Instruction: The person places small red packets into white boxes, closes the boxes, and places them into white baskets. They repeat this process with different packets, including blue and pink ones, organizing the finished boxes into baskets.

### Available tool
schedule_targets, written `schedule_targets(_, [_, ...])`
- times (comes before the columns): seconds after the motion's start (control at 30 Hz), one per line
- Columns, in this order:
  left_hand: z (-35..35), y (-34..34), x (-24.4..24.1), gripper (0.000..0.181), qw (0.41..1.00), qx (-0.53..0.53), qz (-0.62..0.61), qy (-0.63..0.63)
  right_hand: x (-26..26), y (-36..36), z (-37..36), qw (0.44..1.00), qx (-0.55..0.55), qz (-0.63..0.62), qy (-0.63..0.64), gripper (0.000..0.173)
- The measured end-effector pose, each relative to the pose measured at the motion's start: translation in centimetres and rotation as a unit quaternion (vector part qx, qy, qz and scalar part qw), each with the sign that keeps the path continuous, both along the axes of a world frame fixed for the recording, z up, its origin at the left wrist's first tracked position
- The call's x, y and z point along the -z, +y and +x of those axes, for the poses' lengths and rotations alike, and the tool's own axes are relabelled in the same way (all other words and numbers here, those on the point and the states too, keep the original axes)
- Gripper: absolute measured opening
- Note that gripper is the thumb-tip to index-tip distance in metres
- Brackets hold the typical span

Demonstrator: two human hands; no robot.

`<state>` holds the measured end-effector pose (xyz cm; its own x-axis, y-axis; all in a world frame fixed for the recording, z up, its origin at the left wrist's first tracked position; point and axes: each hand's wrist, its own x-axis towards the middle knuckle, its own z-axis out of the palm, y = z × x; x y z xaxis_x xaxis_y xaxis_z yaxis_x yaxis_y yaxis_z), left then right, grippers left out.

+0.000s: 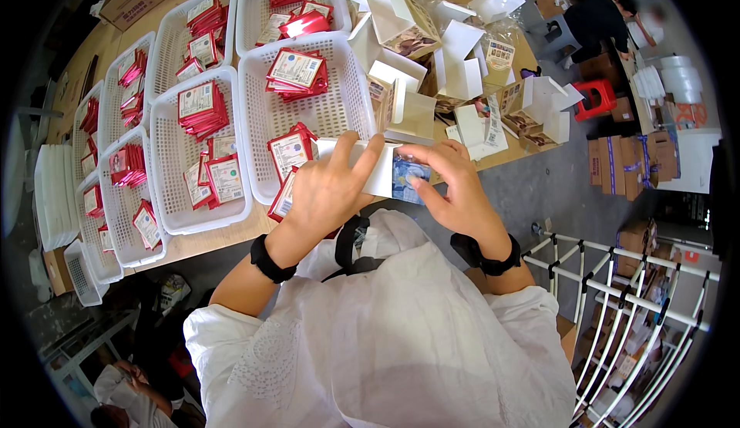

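My left hand grips a white cardboard piece, its fingers spread over the top. At the right end of that piece is a blue printed card or panel, pinched between the thumb and fingers of my right hand. Whether the white and blue parts are joined cannot be told. Just beyond my left hand stands a white perforated plastic basket holding red-edged flat packets. More such packets lie partly hidden behind my left hand.
Several more white baskets with red packets cover the table's left side. Opened white-lined printed boxes pile up beyond my right hand. A white tube rack stands at right, near a red stool. Other people are nearby.
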<state>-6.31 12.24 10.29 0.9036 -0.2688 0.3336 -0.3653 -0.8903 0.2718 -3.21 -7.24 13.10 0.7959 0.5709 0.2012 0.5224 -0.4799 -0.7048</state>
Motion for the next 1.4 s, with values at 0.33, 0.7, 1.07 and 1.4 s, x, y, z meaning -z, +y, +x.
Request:
schedule_targets(0.33, [0.2, 0.4, 0.7, 0.071, 0.999, -0.027, -0.031, -0.026, 0.5, 1.7, -0.5, 0.988, 0.086, 0.062, -0.111, 0.023])
schedule_targets(0.7, [0.1, -0.1, 0.4, 0.070, 0.998, -0.018, -0.054, -0.008, 0.0, 1.3, 0.4, 0.995, 0.020, 0.029, -0.091, 0.014])
schedule_targets(1.07, [-0.1, -0.1, 0.7, 0.071, 0.999, 0.010, -0.034, -0.014, -0.3, 0.7, 0.4, 0.996, -0.017, 0.012, -0.081, 0.015])
schedule_targets(1.4, [-0.5, 0.0, 0.5, 0.073, 1.000, 0.019, -0.007, -0.009, 0.1, 0.0, 0.0, 0.999, -0.027, 0.017, -0.008, 0.019])
